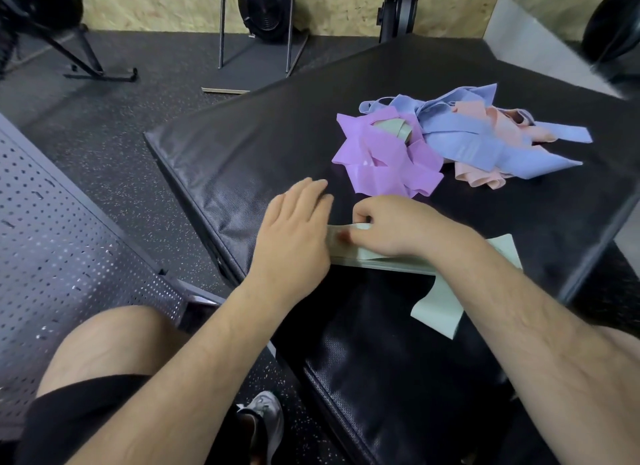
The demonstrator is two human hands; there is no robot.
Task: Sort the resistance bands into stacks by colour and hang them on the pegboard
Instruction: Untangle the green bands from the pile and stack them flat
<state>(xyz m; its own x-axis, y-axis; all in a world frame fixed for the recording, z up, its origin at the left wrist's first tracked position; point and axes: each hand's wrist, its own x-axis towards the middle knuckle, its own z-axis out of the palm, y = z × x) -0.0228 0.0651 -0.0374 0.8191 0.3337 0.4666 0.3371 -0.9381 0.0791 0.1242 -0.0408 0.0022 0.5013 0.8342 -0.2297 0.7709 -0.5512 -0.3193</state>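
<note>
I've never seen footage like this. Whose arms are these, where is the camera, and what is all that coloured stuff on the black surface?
There is no machine here: a person wears one camera on the head, looking down at their own bare arms. The left hand lies flat on the black padded mat, its edge against a stack of pale green stretchy resistance bands. The right hand pinches the top of that stack. Farther away lies an unsorted heap: purple bands, blue bands and pink bands, with one grey-green band poking out. The dark perforated metal pegboard, where the bands get hung, lies at the left.
</note>
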